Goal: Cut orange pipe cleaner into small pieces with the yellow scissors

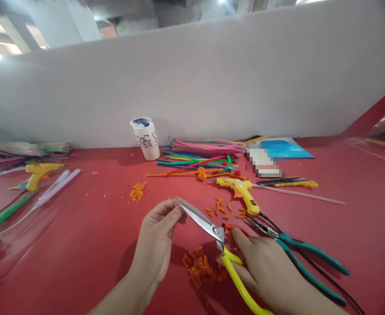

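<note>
My right hand [264, 262] grips a pair of scissors [199, 218] by its yellow and red-orange handles. The silver blades look closed or nearly so, and their tips reach the fingertips of my left hand [159, 236]. Those left fingers are pinched together; what they hold is too small and hidden to make out, though a trace of orange shows there. Below the scissors lies a pile of short orange fuzzy pieces [199, 264]. Several small pointed orange pieces [219, 205] are scattered beyond the blades. Fine orange clippings [137, 191] sit in a heap farther left.
Right of my hands lie teal-handled pliers [287, 245], a yellow glue gun [241, 192] with a black cord, and a utility knife [287, 181]. Behind are bundled pipe cleaners [205, 147] and a white tumbler [146, 139]. Another glue gun [36, 175] is at left.
</note>
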Demonstrator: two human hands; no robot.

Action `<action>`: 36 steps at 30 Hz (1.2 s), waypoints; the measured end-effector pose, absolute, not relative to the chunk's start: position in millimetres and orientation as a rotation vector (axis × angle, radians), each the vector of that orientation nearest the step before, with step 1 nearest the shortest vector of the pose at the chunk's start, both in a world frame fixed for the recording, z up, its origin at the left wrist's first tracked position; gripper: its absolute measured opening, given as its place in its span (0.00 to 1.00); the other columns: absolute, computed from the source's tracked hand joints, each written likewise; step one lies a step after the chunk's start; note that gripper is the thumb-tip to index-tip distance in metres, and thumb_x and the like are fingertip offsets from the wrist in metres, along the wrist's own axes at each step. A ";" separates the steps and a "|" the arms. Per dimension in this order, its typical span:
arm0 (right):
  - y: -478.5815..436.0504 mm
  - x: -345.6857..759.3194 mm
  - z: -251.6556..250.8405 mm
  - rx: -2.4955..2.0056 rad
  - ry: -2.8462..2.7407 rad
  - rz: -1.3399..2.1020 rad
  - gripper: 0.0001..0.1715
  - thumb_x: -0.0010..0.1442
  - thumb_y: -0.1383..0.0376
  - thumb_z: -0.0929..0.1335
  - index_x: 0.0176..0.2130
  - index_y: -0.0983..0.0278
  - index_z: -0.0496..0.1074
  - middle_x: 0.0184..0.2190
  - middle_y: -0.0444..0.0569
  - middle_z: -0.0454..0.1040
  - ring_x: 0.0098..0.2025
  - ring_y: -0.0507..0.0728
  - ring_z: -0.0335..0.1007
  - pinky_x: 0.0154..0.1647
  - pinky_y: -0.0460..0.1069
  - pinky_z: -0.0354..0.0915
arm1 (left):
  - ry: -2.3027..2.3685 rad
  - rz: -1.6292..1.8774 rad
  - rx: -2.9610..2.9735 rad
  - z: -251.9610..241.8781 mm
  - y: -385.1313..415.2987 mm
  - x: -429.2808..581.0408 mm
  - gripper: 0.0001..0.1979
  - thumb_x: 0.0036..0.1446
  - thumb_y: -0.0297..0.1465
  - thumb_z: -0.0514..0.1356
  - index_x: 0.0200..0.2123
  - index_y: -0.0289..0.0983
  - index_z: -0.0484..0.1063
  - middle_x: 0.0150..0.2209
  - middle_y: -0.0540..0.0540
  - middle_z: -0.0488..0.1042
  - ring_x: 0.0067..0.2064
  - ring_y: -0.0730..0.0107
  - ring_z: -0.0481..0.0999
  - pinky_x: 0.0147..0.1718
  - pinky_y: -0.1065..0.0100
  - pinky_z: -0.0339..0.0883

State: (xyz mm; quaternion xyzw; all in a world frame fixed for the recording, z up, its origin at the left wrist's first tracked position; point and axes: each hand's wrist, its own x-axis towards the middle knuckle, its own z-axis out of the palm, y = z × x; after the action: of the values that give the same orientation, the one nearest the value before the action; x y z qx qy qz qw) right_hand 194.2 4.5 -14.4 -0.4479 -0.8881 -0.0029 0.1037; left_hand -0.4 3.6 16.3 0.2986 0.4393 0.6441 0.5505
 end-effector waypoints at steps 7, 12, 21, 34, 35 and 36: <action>4.6 193.8 -16.1 -1.327 -2.610 -0.013 0.14 0.55 0.54 0.60 0.27 0.61 0.56 0.13 0.41 0.66 0.13 0.55 0.62 0.16 0.47 0.36 | 1.042 1.532 0.717 14.8 5.5 -0.3 0.02 0.47 0.26 0.61 0.26 0.34 0.73 0.26 0.51 0.69 0.28 0.79 0.65 0.30 0.76 0.60; 5.5 192.8 -14.5 -1.345 -2.560 0.021 0.14 0.55 0.54 0.59 0.27 0.62 0.58 0.12 0.42 0.65 0.12 0.54 0.60 0.16 0.47 0.36 | 1.050 1.535 0.728 16.7 5.4 -0.9 0.02 0.47 0.27 0.60 0.26 0.34 0.73 0.25 0.51 0.69 0.28 0.79 0.65 0.30 0.76 0.60; 4.4 180.2 7.3 -1.301 -1.688 1.383 0.10 0.52 0.57 0.61 0.27 0.62 0.59 0.12 0.34 0.51 0.13 0.46 0.47 0.14 0.42 0.49 | 0.885 0.983 0.710 17.0 -6.9 15.0 0.03 0.47 0.26 0.60 0.25 0.32 0.72 0.22 0.48 0.70 0.24 0.78 0.67 0.26 0.75 0.59; 0.5 180.0 17.1 -1.276 -1.556 1.624 0.07 0.48 0.63 0.64 0.24 0.63 0.59 0.13 0.35 0.60 0.10 0.43 0.48 0.09 0.40 0.47 | 0.945 0.790 0.828 11.0 -11.3 25.0 0.05 0.45 0.28 0.60 0.24 0.31 0.72 0.20 0.49 0.69 0.22 0.78 0.64 0.25 0.74 0.57; 0.2 179.5 17.5 -1.286 -1.564 1.610 0.06 0.47 0.64 0.63 0.24 0.63 0.59 0.13 0.35 0.60 0.10 0.43 0.48 0.10 0.40 0.47 | 0.963 0.791 0.844 10.8 -11.0 25.1 0.04 0.44 0.28 0.60 0.24 0.31 0.72 0.20 0.50 0.69 0.22 0.78 0.64 0.25 0.74 0.57; 0.0 179.2 17.4 -1.305 -1.575 1.590 0.06 0.47 0.65 0.63 0.24 0.62 0.58 0.13 0.35 0.60 0.10 0.43 0.48 0.10 0.40 0.47 | 0.983 0.787 0.855 10.5 -10.7 25.3 0.04 0.43 0.27 0.61 0.24 0.31 0.72 0.21 0.50 0.69 0.23 0.77 0.64 0.26 0.74 0.57</action>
State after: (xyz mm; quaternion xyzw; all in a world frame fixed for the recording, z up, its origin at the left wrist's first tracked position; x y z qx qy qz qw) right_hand 179.2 0.0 17.4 -0.4848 -0.5851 0.5905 0.2719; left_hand 25.3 -10.7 10.5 0.3875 0.4455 0.3567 0.7239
